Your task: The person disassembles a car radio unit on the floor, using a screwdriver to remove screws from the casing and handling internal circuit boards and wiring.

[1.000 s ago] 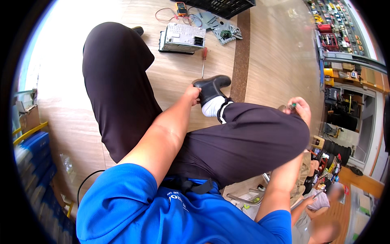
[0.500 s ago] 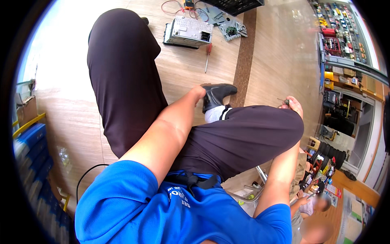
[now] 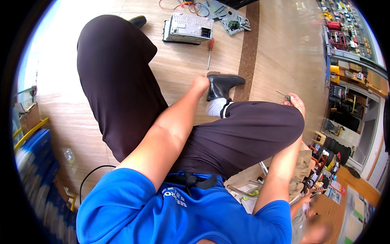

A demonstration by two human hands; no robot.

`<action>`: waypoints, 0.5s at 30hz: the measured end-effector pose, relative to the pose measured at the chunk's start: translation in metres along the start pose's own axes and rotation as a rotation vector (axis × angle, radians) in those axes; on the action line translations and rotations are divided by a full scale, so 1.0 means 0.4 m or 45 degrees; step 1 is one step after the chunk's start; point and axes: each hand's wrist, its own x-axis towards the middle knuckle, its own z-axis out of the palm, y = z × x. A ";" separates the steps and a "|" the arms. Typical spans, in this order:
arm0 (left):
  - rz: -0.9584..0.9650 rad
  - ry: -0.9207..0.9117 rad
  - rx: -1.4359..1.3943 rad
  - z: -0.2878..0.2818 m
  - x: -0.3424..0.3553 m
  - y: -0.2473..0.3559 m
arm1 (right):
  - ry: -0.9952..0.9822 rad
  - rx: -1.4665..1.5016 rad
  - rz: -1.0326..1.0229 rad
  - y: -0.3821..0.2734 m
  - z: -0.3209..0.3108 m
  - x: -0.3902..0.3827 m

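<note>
My left hand (image 3: 200, 84) is curled closed against the heel of my black ankle boot (image 3: 223, 85); its fingertips are hidden, so what it may hold cannot be seen. Out past my right knee, my right hand (image 3: 296, 103) is closed on a small screwdriver (image 3: 287, 98) with a dark green handle, its thin shaft pointing up and left. On the floor ahead stands a silver metal box-shaped electronic unit (image 3: 189, 27) with a dark socket at its right end. Beside it lies a long screwdriver (image 3: 210, 49) with a red handle.
Metal plates and a green circuit board (image 3: 233, 25) lie near a black crate (image 3: 239, 3) and red test leads (image 3: 172, 7). Blue boxes (image 3: 38, 150) stack at left. A black cable (image 3: 91, 175) curves on the floor. Shelves (image 3: 345, 24) and another person (image 3: 313, 227) are at right.
The view has shifted slightly, so the unit and floor parts sit higher. My left hand stays by the boot. The small screwdriver in my right hand shows more clearly, its shaft tilted further up.
</note>
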 end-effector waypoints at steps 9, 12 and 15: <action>1.095 0.216 0.057 -0.229 -0.228 0.723 | 0.450 -0.745 -0.557 -0.210 0.187 0.012; 1.277 0.204 0.250 -0.401 -0.398 0.952 | 0.109 -0.854 -0.768 -0.266 0.401 0.065; 1.599 0.245 0.863 -0.497 -0.538 1.003 | -0.063 -1.092 -1.034 -0.317 0.585 0.065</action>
